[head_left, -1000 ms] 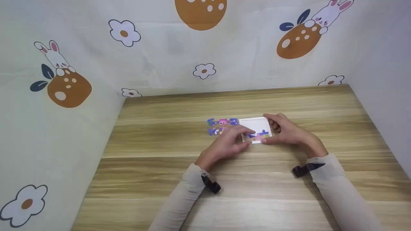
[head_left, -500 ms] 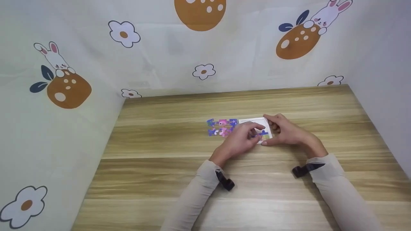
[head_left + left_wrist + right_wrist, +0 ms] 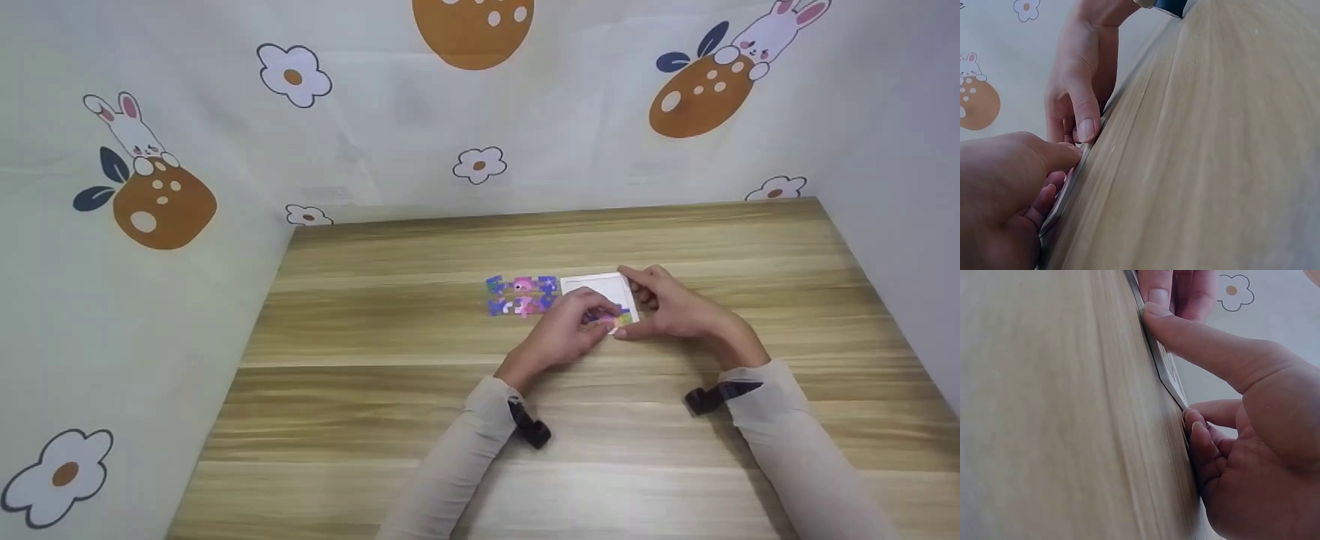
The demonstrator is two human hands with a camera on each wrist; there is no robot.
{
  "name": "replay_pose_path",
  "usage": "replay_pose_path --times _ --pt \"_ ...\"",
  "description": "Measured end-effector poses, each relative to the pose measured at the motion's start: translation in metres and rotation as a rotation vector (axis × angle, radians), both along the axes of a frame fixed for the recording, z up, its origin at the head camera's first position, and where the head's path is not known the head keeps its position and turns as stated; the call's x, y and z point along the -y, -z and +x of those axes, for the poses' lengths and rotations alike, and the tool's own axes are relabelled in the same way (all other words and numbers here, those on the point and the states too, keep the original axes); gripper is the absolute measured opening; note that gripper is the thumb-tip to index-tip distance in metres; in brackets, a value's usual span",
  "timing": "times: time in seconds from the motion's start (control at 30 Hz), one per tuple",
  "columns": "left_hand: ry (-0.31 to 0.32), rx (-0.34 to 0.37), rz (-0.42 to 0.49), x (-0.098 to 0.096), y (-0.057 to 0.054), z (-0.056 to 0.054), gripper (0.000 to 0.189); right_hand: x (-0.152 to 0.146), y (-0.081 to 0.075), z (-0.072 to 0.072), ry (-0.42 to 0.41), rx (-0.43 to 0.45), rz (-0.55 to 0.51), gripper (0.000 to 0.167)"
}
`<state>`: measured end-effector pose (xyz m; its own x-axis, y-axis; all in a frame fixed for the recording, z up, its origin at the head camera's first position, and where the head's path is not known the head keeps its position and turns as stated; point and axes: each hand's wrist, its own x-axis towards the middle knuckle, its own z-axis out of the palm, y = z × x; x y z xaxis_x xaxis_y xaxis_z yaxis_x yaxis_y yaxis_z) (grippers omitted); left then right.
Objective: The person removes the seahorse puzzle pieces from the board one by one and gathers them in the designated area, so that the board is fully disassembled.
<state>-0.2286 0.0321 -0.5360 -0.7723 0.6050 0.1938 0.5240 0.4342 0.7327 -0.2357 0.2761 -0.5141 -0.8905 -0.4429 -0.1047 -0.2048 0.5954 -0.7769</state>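
A shallow white puzzle tray [image 3: 592, 280] lies on the table with colourful jigsaw pieces [image 3: 622, 319] fitted along its near side. My right hand [image 3: 675, 307] holds the tray's right edge, thumb at the near corner and index finger at the far corner. My left hand [image 3: 566, 326] reaches over the tray's near left part, fingers bent and fingertips on the fitted pieces. Whether it pinches a piece or only presses is hidden. In the right wrist view, my right thumb [image 3: 1202, 343] lies against the tray edge [image 3: 1154, 349], close to the left fingertips.
Two rows of loose blue and pink jigsaw pieces [image 3: 523, 285] lie just left of the tray. The wood-grain table [image 3: 360, 420] meets a patterned cloth wall [image 3: 390, 150] at the back. A black wrist camera [image 3: 529, 426] sits on the left sleeve.
My left hand has moved right across the tray, and its index fingertip has come down towards the thumb onto the fitted pieces. The right hand keeps its hold on the tray.
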Motion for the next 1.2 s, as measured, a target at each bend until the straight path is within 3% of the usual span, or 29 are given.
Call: replay_pose_path --times 0.4,0.77,1.2 --pt "-0.070 0.028 0.025 -0.0035 -0.0012 0.0022 0.046 -0.0005 0.0010 -0.0018 -0.007 -0.019 -0.001 0.116" --pt "-0.046 -0.005 -0.017 -0.0019 0.0016 0.0025 0.046 -0.0017 0.0024 -0.0018 -0.011 -0.026 0.003 0.116" --pt "-0.102 -0.058 -0.016 -0.0048 0.0049 0.0045 0.039 0.0005 0.0033 -0.0002 -0.020 -0.062 -0.044 0.111"
